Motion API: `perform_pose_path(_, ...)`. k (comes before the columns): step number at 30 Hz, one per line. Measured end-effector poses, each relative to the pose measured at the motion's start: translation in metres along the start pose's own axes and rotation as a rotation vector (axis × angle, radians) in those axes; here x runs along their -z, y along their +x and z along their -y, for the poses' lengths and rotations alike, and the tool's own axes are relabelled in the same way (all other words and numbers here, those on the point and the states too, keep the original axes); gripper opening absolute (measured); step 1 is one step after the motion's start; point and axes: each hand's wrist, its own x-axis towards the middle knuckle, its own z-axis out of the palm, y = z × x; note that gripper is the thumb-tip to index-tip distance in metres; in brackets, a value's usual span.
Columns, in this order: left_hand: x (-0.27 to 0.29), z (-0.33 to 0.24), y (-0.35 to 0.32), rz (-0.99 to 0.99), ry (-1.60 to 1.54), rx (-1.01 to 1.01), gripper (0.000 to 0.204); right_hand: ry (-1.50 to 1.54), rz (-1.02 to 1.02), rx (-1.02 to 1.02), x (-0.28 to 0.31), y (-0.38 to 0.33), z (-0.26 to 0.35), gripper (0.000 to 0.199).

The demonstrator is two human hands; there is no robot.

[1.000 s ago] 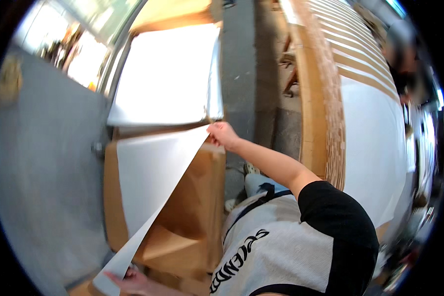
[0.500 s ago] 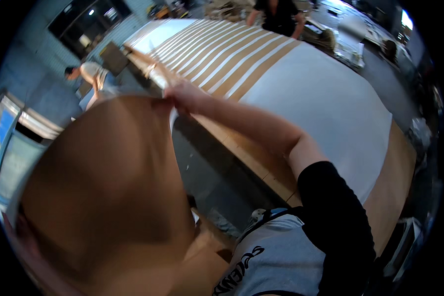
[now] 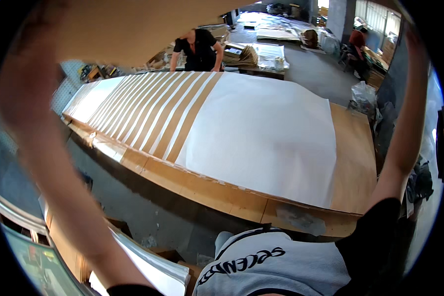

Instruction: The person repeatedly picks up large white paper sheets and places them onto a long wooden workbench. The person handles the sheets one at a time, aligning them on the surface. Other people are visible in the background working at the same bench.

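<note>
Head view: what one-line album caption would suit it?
Left hand and right hand raised, brown sheet upper left, overlapping white and brown sheets spread below, co-worker beyond.

Bright windows (image 3: pixel 382 19) stand upper right, near a grey pillar (image 3: pixel 339 18). Grey floor (image 3: pixel 308 71) spreads below; a pale patterned wall (image 3: pixel 73 74) shows upper left.

Smeared by blur at upper left, left hand (image 3: pixel 27 86), with fingers too indistinct for any reading of grip. Cropped by the top edge, brown sheet (image 3: pixel 133 29), masking most of the head of a co-worker (image 3: pixel 198 53). Dim and half lost against the dark rim at upper right, right hand (image 3: pixel 413 42), its hold unreadable. Partly covered by the left forearm (image 3: pixel 71 182) and cut by the lower edge, white sheets (image 3: pixel 158 276). Sliced off at bottom, grey shirt (image 3: pixel 286 269). Too small for detail in the background, person in red (image 3: pixel 358 40).
</note>
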Motion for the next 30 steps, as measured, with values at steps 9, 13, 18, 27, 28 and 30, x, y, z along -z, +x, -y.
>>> perform_pose_path(9, -0.135, 0.147, -0.170, -0.087, -1.272, 0.989, 0.038, -0.049, -0.443, -0.356, 0.166, -0.226, -0.056, 0.018)
perform_pose_path(13, -0.134, 0.198, -0.260, -0.117, -1.114, 1.275, 0.039, -0.144, -0.752, -0.540, 0.147, -0.334, -0.114, 0.028)
perform_pose_path(18, -0.143, 0.227, -0.352, -0.064, -0.948, 1.587, 0.043, -0.185, -0.995, -0.812, 0.171, -0.445, -0.148, 0.012)
perform_pose_path(27, -0.136, 0.257, -0.444, 0.048, -0.697, 1.635, 0.042, -0.267, -0.951, -1.107, 0.195, -0.532, -0.164, 0.019)
perform_pose_path(28, -0.135, 0.254, -0.443, 0.040, -0.696, 1.628, 0.041, -0.301, -0.963, -1.131, 0.202, -0.539, -0.164, 0.017)
perform_pose_path(30, -0.133, 0.252, -0.445, 0.037, -0.702, 1.639, 0.041, -0.267, -0.932, -1.155, 0.206, -0.543, -0.164, 0.017)
